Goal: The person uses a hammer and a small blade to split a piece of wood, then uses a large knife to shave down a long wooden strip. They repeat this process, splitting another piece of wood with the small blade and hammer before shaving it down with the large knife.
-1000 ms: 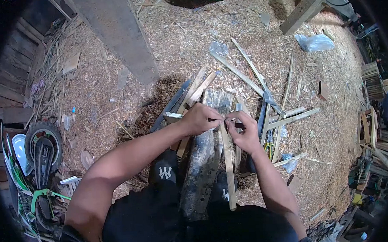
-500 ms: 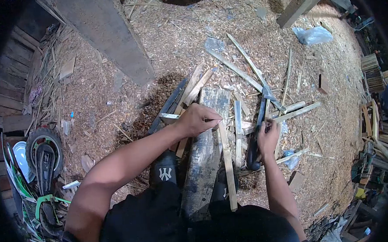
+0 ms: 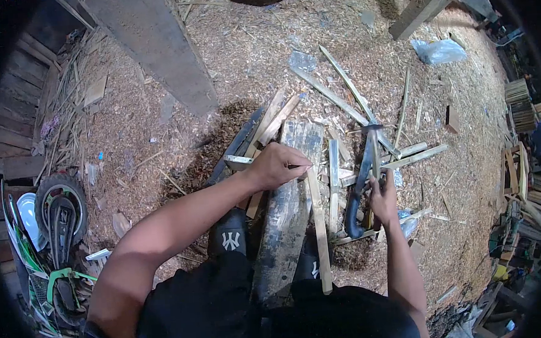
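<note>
"How far is the work, do you think?"

"At the far end of the wooden strip [image 3: 320, 240], I judge it unfinished. The hammer [image 3: 373, 129] is apart from it, to the right."

"And the hands?"

"The right hand [image 3: 383, 201] is closed around the hammer's handle. The left hand [image 3: 274, 166] has its fingertips pinched together at that far end, above the timber beam [image 3: 280, 230]. Whether something small is between them, I cannot tell."

Between left hand [image 3: 278, 167] and right hand [image 3: 384, 203], black-handled tool [image 3: 353, 210] and short strip [image 3: 334, 184] block low crossing beside worktop [image 3: 280, 230]. Leaning planks [image 3: 279, 118] crowd its far left side. Hammer [image 3: 375, 148] overhangs crossed strips [image 3: 346, 82]. Passage over chip-strewn floor [image 3: 258, 47], right of thick post [image 3: 161, 58].
</note>
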`<state>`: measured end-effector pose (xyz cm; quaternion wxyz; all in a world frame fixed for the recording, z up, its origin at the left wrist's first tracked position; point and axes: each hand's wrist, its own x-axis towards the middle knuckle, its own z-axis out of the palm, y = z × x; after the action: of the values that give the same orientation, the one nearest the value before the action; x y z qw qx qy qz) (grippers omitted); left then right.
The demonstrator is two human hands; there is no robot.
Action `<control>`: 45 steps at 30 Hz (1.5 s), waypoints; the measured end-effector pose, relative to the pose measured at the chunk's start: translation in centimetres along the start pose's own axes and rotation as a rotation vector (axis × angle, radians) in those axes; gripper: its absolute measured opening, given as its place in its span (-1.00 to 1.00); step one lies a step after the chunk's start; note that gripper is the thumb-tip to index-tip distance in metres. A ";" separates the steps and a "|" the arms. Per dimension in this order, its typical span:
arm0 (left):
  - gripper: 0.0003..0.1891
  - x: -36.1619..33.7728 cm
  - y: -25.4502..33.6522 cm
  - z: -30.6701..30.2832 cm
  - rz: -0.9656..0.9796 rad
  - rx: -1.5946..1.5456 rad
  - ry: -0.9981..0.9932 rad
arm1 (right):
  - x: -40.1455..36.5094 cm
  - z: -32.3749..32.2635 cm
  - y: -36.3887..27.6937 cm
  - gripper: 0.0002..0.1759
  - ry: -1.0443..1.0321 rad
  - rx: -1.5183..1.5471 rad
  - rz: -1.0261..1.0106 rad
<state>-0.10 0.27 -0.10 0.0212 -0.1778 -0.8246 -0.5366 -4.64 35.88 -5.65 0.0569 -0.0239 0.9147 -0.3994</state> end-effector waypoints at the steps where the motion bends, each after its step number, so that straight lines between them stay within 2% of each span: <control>1: -0.84 0.1 0.3 -0.1 -0.009 0.022 -0.008 | -1.0 -1.2 -3.3 -0.75 -0.108 0.120 -0.001; 2: -0.85 0.1 0.4 -0.2 -0.020 0.044 -0.016 | -1.8 -2.3 -5.8 -0.78 -0.217 0.241 0.000; 3: -0.85 0.0 0.4 -0.1 -0.023 0.044 -0.017 | -2.5 -2.9 -6.6 -0.67 -0.245 0.219 -0.027; 4: -0.85 0.1 0.3 -0.1 -0.018 0.033 -0.023 | -3.2 -3.3 -7.3 -0.67 -0.248 0.220 -0.026; 6: -0.85 0.0 0.2 -0.1 -0.016 0.022 -0.029 | -4.3 -4.3 -9.1 -0.55 -0.313 0.126 -0.238; 7: -0.85 0.0 0.2 0.0 -0.007 0.028 -0.022 | -4.8 -5.8 -11.9 -0.48 -0.432 0.052 0.007; 8: -0.85 0.0 0.2 0.0 0.003 0.034 -0.016 | -5.0 -6.0 -12.0 -0.48 -0.431 0.053 0.007; 10: -0.86 0.1 0.3 -0.1 -0.002 0.039 -0.026 | -5.6 -6.3 -12.0 -0.47 -0.444 -0.003 -0.181; 12: -0.86 0.1 0.3 -0.1 -0.007 0.043 -0.037 | -5.6 -7.0 -13.5 -0.45 -0.459 -0.018 -0.183; 14: -0.86 0.1 0.2 -0.1 -0.021 0.042 -0.040 | -5.5 -7.5 -14.7 -0.43 -0.576 -0.143 -0.073; 15: -0.86 0.1 0.2 -0.1 -0.020 0.042 -0.041 | -5.6 -7.4 -14.5 -0.43 -0.575 -0.143 -0.073; 17: -0.86 0.2 0.2 0.0 -0.019 0.038 -0.043 | -5.8 -6.9 -13.7 -0.43 -0.503 -0.130 -0.273; 20: -0.85 0.1 0.1 0.1 0.007 0.057 -0.009 | -5.8 -6.3 -13.5 -0.42 -0.455 -0.052 -0.357; 24: -0.84 0.0 -0.3 0.2 0.042 0.008 0.022 | -5.6 -6.3 -13.6 -0.40 -0.439 -0.073 -0.300; 26: -0.84 0.2 -0.2 -0.2 -0.026 0.068 -0.093 | -5.3 -6.2 -13.5 -0.40 -0.437 -0.157 -0.461; 33: -0.84 0.1 -0.4 0.2 0.029 0.034 -0.020 | -5.4 -6.3 -13.6 -0.40 -0.393 -0.072 -0.381; 36: -0.84 0.1 -0.5 0.2 0.029 0.076 -0.010 | -5.0 -6.2 -13.4 -0.40 -0.429 -0.149 -0.475; 38: -0.84 -0.1 -0.7 0.3 0.032 0.064 -0.007 | -5.2 -6.4 -13.3 -0.39 -0.403 -0.079 -0.355; 42: -0.85 0.1 -0.3 0.1 -0.001 0.035 -0.041 | -5.5 -6.4 -13.6 -0.39 -0.394 -0.090 -0.336; 44: -0.85 0.1 -0.7 0.4 0.016 0.042 -0.008 | -5.4 -5.9 -13.0 -0.39 -0.416 -0.154 -0.463; 45: -0.85 0.2 -0.5 0.3 0.017 0.043 -0.009 | -5.4 -6.1 -13.1 -0.39 -0.414 -0.153 -0.464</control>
<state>-0.42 0.40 -0.56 0.0260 -0.1866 -0.8346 -0.5177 -0.07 31.87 8.56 0.1474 -0.3168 0.8812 -0.3184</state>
